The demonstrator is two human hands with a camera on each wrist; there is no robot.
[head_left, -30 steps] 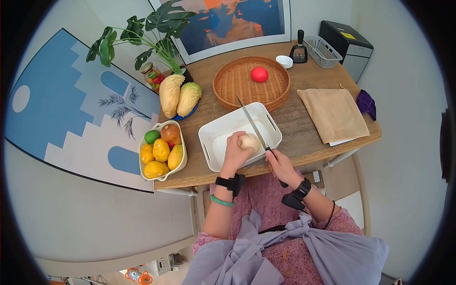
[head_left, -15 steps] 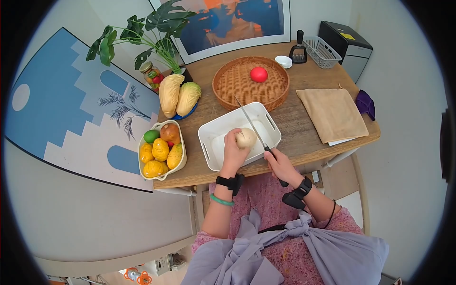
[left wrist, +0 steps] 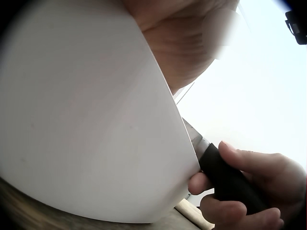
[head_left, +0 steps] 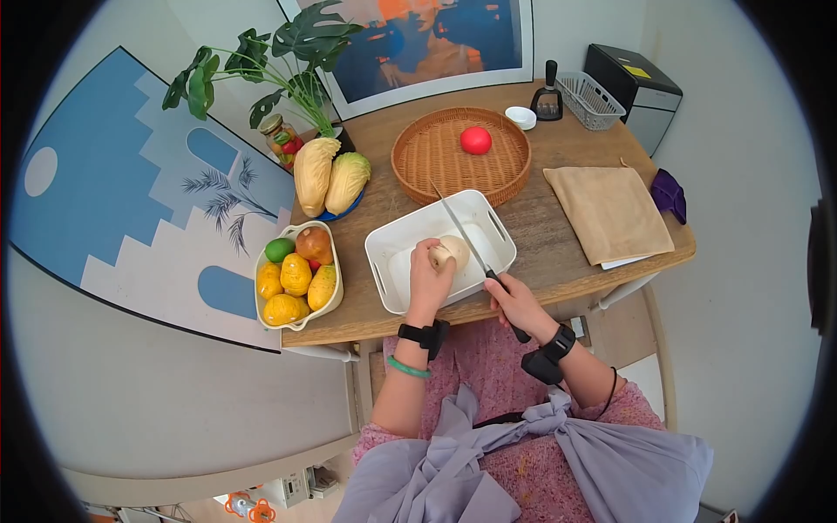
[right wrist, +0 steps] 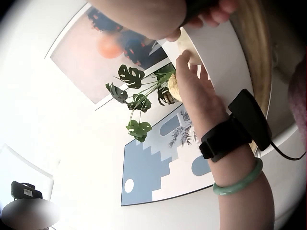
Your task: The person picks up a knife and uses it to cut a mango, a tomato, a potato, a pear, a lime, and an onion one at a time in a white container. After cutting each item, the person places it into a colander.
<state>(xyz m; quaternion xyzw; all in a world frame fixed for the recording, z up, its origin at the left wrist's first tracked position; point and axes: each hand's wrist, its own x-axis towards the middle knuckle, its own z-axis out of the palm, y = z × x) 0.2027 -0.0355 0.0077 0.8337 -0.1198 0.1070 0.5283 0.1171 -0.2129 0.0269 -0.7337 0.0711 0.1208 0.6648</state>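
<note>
Over the white handled bin point(head_left: 380, 275), my left hand point(head_left: 429, 279) grips a round, cream-coloured vegetable point(head_left: 455, 246) by its left side. A paler, flat-looking end of it faces toward me, beside the fingers. My right hand point(head_left: 518, 305) holds a long knife point(head_left: 466, 228) by its black handle, the blade slanting up and left across the bin, close along the vegetable's right side. In the left wrist view the bin's outer wall fills much of the picture, with the knife's handle point(left wrist: 230, 179) in the right fingers. The right wrist view shows the left fingers point(right wrist: 183, 67) around the vegetable.
A wicker tray point(head_left: 418, 179) holding a red round item point(head_left: 476, 140) stands behind the bin. To the left are a fruit basket point(head_left: 338, 301) and two cabbages point(head_left: 347, 183) on a blue plate. A beige cloth bag point(head_left: 610, 213) lies at right.
The vegetable has shifted slightly left and been turned in my left hand, so its flat end now faces me. My right hand and the knife stay nearly in place.
</note>
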